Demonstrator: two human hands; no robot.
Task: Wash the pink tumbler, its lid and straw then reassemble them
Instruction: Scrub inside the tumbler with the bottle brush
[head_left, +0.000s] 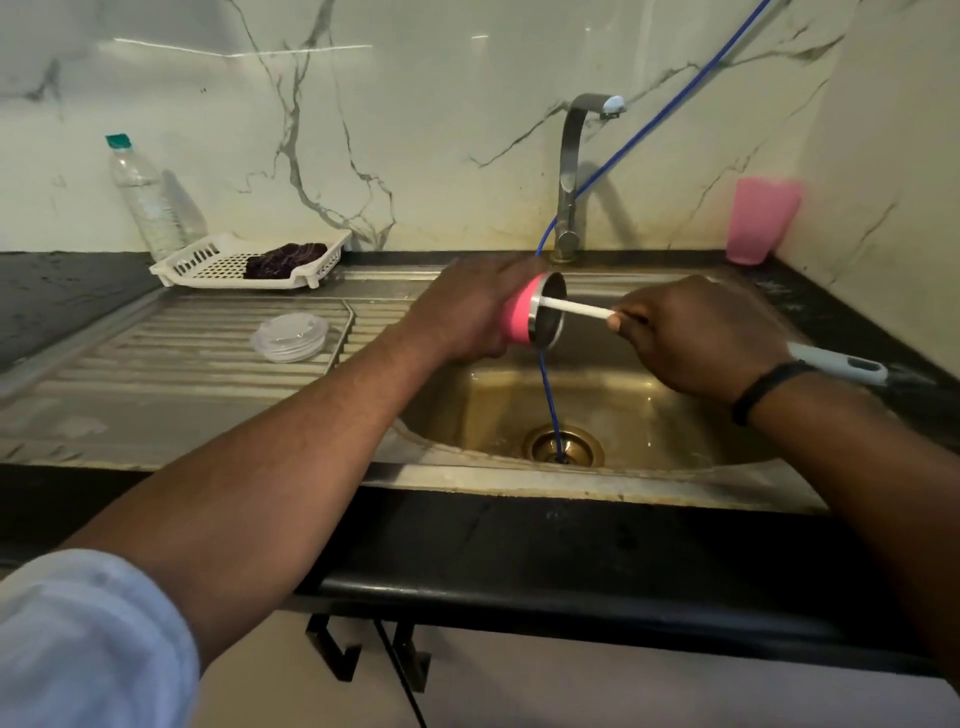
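Note:
My left hand (462, 312) grips the pink tumbler (522, 317) and holds it on its side over the sink, with its steel-rimmed mouth facing right. My right hand (696, 338) grips a long brush; its white shaft (579, 308) goes into the tumbler's mouth and its grey handle (841, 366) sticks out past my wrist. The brush head is hidden inside the tumbler. The clear lid (291, 336) lies flat on the ribbed drainboard to the left of the sink. No straw is in view.
The steel sink (675, 441) has a tap (571, 171) behind it, and a blue hose (550, 405) runs down into the drain. A pink plastic cup (761, 221) stands at the back right. A white tray (218, 262) with a dark cloth and a clear water bottle (143, 197) sit at the back left.

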